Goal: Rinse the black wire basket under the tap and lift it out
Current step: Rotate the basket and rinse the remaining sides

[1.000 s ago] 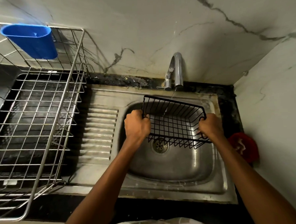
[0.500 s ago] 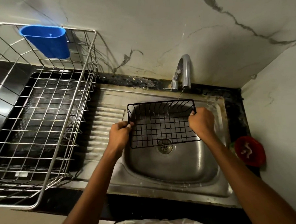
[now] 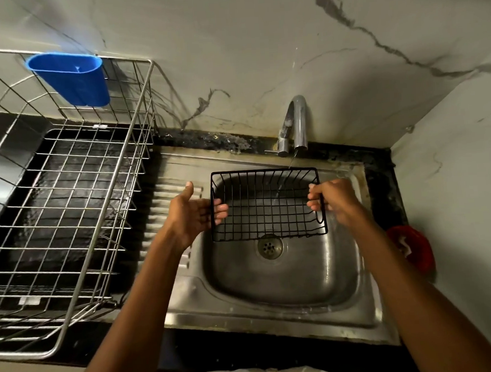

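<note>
I hold the black wire basket [image 3: 268,210] over the steel sink [image 3: 286,280], its open top facing me. A thin stream of water from the chrome tap [image 3: 299,120] falls into the basket's back right corner. My right hand [image 3: 336,201] grips the right rim with curled fingers. My left hand [image 3: 191,214] lies palm up at the left wall, with the thumb spread away and straight fingers touching the wire.
A large steel dish rack [image 3: 68,195] fills the counter to the left, with a blue plastic holder [image 3: 71,78] hung on its back rail. A red object [image 3: 412,248] lies on the counter right of the sink. Marble walls close off the back and right.
The basket has swung from tilted to level, with its open top facing me, and moved slightly left. My left hand has loosened from a full grip to straight fingers against the left wall.
</note>
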